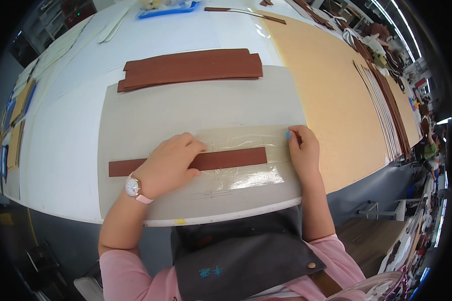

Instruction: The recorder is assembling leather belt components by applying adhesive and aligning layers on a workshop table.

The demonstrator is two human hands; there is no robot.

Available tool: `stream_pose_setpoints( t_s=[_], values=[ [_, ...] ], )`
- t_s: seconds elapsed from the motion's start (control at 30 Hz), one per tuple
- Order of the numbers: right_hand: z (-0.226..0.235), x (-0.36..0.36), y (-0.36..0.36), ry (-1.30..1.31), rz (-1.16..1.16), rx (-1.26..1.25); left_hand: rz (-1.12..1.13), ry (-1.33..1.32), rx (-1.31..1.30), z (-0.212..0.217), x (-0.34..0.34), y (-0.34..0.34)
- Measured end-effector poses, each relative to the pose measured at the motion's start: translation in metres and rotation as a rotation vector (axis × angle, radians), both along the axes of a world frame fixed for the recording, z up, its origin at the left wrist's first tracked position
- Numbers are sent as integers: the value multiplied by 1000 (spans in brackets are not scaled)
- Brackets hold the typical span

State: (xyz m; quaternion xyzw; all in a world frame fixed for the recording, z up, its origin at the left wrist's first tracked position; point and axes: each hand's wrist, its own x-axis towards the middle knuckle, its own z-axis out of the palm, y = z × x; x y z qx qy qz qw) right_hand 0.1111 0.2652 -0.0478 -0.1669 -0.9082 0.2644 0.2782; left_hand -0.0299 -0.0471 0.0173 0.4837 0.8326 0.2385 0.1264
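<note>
A narrow brown strip that looks like leather (231,159) lies crosswise on a grey board (135,115). Its right part rests on a clear, shiny plastic sheet (256,175) with lines on it. My left hand (171,165), a watch at its wrist, lies over the strip's middle. Thumb and fingers come down on either side of the strip and hold it; part of the strip is hidden underneath. At the sheet's upper right corner my right hand (305,150) is closed in a pinch, with a small blue thing (288,134) at the fingertips, too small to name.
Wide brown pieces (191,69) lie stacked at the board's far edge. To the right, a tan sheet (331,100) carries thin strips (379,108). A blue tray (168,11) and a long brown strap (246,14) are at the back. Cardboard pieces (16,143) lie far left.
</note>
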Motion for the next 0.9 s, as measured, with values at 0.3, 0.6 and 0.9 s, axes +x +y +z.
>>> stream_pose_setpoints(
  t_s=[0.3, 0.6, 0.9],
  values=[
    [21, 1, -23, 78, -71, -140, -43, -165, -3, -7, -24, 7],
    [22, -3, -25, 52, 27, 5, 70, 470, -241, 43, -131, 87],
    [32, -4, -35, -31, 78, -125, 542, 526, -308, -62, -159, 94]
  ],
)
